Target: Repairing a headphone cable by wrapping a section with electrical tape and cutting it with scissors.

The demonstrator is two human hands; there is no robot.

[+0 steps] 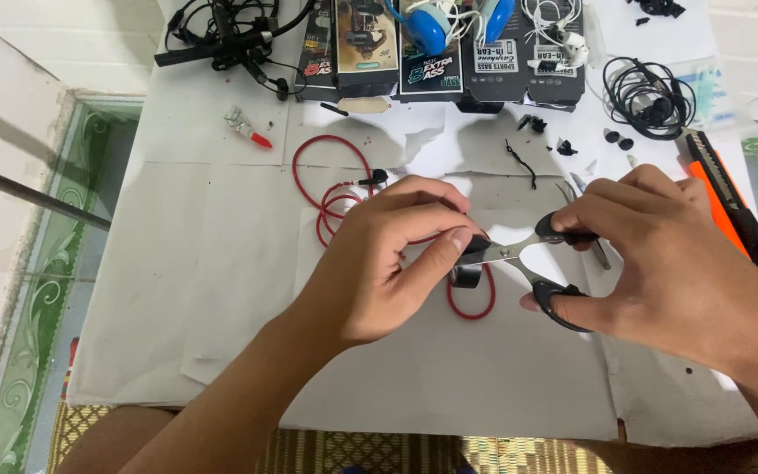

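At the centre of the frame, over the paper-covered counter (221,290), I see both hands meeting on a small pair of scissors (519,259). The right hand (668,263) has its fingers through the black handles, which stand somewhat apart, so the blades look partly spread. The left hand (388,263) pinches a small black piece (471,250) between thumb and forefinger, right at the blade tips; I cannot tell exactly what the piece is, though it seems to sit on the end of the red cable (335,197) that loops across the counter from centre-left and curls just under the scissors.

I judge the step in hand to be trimming or stripping at that cable end. The next move would call for a steady pinch from the left and a light, controlled squeeze from the right, so the blades bite only as deep as wanted.

Along the upper edge lie boxed earphones (449,53), and a coil of black wire (647,96) sits at upper right. An orange utility knife (725,197) lies at the right edge, and a small red-tipped tube (247,127) at upper left.
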